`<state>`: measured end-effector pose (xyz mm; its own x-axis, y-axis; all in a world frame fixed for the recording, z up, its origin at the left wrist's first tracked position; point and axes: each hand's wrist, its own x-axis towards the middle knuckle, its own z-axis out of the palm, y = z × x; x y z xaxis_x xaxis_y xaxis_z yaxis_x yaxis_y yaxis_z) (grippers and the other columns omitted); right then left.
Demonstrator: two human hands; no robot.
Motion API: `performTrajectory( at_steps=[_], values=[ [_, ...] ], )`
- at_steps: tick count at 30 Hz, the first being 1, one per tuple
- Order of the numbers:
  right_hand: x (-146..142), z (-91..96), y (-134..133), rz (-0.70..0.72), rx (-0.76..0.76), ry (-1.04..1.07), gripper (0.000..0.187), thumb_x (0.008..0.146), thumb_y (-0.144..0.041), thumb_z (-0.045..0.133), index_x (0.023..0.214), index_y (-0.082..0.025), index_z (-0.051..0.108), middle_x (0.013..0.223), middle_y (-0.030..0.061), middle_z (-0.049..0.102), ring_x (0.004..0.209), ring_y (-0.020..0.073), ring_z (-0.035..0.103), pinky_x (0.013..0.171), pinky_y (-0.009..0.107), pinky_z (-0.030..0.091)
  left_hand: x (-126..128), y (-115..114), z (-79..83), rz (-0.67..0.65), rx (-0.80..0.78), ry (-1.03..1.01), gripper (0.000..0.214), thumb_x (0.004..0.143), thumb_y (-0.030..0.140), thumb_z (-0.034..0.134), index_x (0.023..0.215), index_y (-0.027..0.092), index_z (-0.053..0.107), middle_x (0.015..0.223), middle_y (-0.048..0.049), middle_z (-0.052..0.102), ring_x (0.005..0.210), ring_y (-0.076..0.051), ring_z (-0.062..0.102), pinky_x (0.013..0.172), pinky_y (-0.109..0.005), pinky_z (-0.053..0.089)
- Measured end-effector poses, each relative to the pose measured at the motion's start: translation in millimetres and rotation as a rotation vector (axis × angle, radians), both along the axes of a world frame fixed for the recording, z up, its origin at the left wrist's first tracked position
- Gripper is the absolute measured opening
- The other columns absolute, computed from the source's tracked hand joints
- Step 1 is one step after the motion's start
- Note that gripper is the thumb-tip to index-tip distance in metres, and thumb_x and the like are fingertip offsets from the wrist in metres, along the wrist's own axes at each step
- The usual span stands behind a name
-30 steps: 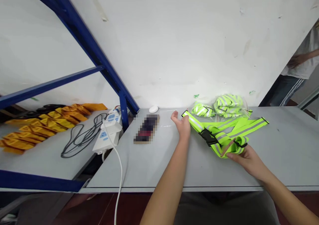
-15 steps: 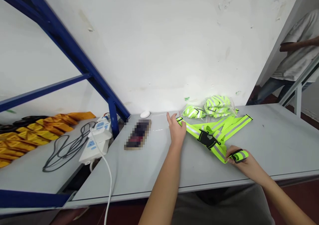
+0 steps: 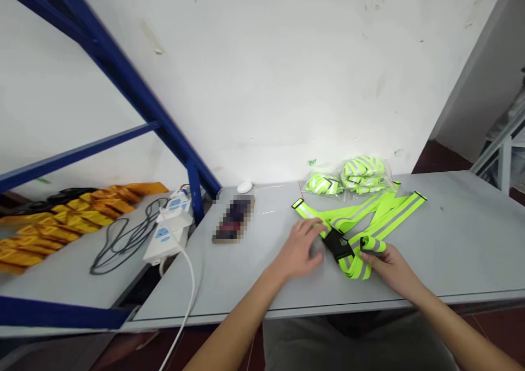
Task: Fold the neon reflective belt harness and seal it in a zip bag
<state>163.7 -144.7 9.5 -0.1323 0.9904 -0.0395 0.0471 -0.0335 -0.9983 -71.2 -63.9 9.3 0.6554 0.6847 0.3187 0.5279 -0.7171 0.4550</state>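
A neon yellow-green reflective belt (image 3: pixel 396 219) with grey stripes lies spread over the grey table. Its black buckle (image 3: pixel 338 245) sits between my two hands. With fingers curved but apart, my left hand (image 3: pixel 301 249) is at the buckle's left, fingertips by the strap and nothing held. My right hand (image 3: pixel 385 264) pinches a folded end of the belt just right of the buckle, and the strap loops down below it. Behind the belt, bagged reflective belts (image 3: pixel 363 175) rest in clear plastic against the wall.
A blurred-out phone-like object (image 3: pixel 234 219) and a white oval item (image 3: pixel 245 187) lie on the table at left. Further left are a white power strip (image 3: pixel 168 239) with cables, blue metal framing (image 3: pixel 135 89) and a row of orange-yellow packets (image 3: pixel 77 218). A grey rail (image 3: pixel 505 166) stands at right.
My left hand has let go of the belt's left end and come down toward the buckle. My right hand has drawn its folded end up and slightly left. The person at right is mostly out of view.
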Motion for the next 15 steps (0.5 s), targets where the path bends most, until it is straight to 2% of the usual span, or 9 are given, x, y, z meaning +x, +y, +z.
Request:
performTrajectory(
  at_steps=[3,6,8,10,13,15],
  values=[
    [-10.2,10.8,13.4,0.006,0.03,0.016,0.042,0.075,-0.054,0.069,0.098,-0.019,0.073,0.093,0.0062,0.074,0.089,0.0263,0.066,0.086,0.041,0.052,1.0,-21.5,-4.9,-0.078,-0.024,0.082,0.068,0.07,0.031,0.066,0.135,0.026,0.046,0.145,-0.0096,0.043,0.134,-0.032,0.034,0.108,-0.048,0.029],
    [-21.1,24.1,26.8,-0.025,0.051,0.032,0.045,0.07,-0.055,0.074,0.096,-0.018,0.073,0.088,0.0062,0.074,0.081,0.0253,0.066,0.082,0.041,0.054,14.6,-22.8,-12.5,-0.022,0.004,0.083,0.063,0.073,0.045,0.067,0.131,0.024,0.05,0.144,-0.0109,0.045,0.132,-0.032,0.036,0.11,-0.051,0.024],
    [-25.6,34.4,33.4,-0.074,0.064,0.05,0.043,0.069,-0.054,0.074,0.092,-0.017,0.073,0.083,0.0055,0.073,0.075,0.0236,0.066,0.075,0.038,0.055,23.5,-15.2,-17.4,0.038,0.028,0.06,0.047,0.078,0.039,0.065,0.122,0.023,0.055,0.137,-0.0107,0.051,0.124,-0.029,0.044,0.11,-0.052,0.022],
    [-25.9,44.7,36.9,-0.138,0.087,0.055,0.038,0.072,-0.053,0.072,0.086,-0.017,0.073,0.075,0.0043,0.071,0.07,0.0221,0.064,0.069,0.035,0.055,29.3,-5.4,-19.8,0.085,0.045,0.046,0.03,0.081,0.025,0.06,0.111,0.024,0.059,0.128,-0.0083,0.058,0.116,-0.025,0.05,0.11,-0.052,0.019],
    [-18.8,55.7,36.7,-0.234,0.142,0.02,0.035,0.075,-0.053,0.068,0.077,-0.018,0.071,0.063,0.0029,0.067,0.067,0.0222,0.063,0.064,0.033,0.055,33.1,8.1,-18.8,0.086,0.096,0.068,0.03,0.081,0.013,0.051,0.107,0.024,0.059,0.122,-0.0046,0.063,0.11,-0.022,0.054,0.111,-0.054,0.014],
    [-11.5,57.7,34.5,-0.272,0.171,0.0,0.034,0.075,-0.053,0.068,0.076,-0.018,0.072,0.064,0.0037,0.068,0.07,0.0242,0.064,0.066,0.034,0.055,34.2,16.0,-17.6,0.038,0.153,0.115,0.034,0.081,0.01,0.048,0.11,0.024,0.057,0.124,-0.0042,0.062,0.109,-0.021,0.055,0.112,-0.054,0.011]
  ],
)
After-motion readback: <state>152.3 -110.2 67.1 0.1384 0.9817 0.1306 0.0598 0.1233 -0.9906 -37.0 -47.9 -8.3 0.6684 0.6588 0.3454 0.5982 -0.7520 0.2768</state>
